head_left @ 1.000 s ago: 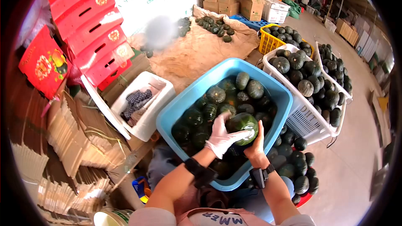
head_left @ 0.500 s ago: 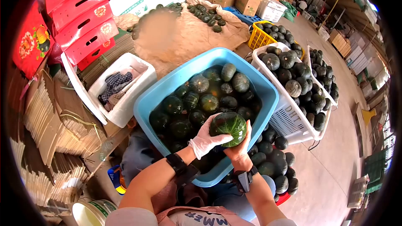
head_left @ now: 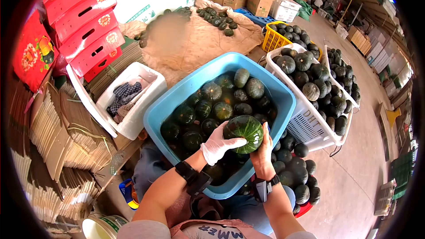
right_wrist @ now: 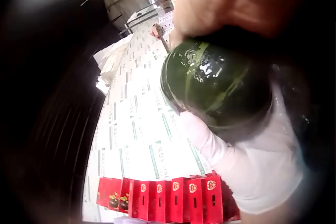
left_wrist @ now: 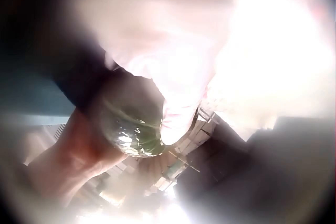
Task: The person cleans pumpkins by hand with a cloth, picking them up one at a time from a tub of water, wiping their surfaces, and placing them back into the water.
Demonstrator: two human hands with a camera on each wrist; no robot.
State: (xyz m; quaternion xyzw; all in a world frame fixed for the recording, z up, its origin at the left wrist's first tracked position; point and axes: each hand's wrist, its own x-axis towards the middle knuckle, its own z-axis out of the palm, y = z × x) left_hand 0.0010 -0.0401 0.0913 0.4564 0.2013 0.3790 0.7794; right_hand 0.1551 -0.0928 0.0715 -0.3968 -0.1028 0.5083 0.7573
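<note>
A wet, dark green pumpkin with pale stripes (head_left: 244,133) is held between both hands over the near part of a blue tub (head_left: 152,121). My left hand (head_left: 218,146), in a thin white glove, grips its left side with the thumb across the front. The bare right hand (head_left: 263,151) curls round its right side. In the right wrist view the pumpkin (right_wrist: 215,79) shines with water, the gloved hand (right_wrist: 252,155) beneath it. Glare washes out much of the left wrist view, where the pumpkin (left_wrist: 134,121) shows below the glove. More pumpkins (head_left: 211,91) sit in the tub's water.
Right of the tub stand a white crate (head_left: 305,126) and a yellow crate (head_left: 275,40) full of pumpkins, with more pumpkins (head_left: 299,170) piled below. On the left are a white foam box (head_left: 148,102) with cloths, red cartons (head_left: 88,31) and stacked flat cardboard (head_left: 84,150).
The pumpkin has turned in the hands, its striped face now showing, and has come up from low among the others. The head view has shifted; both hands keep their hold.
</note>
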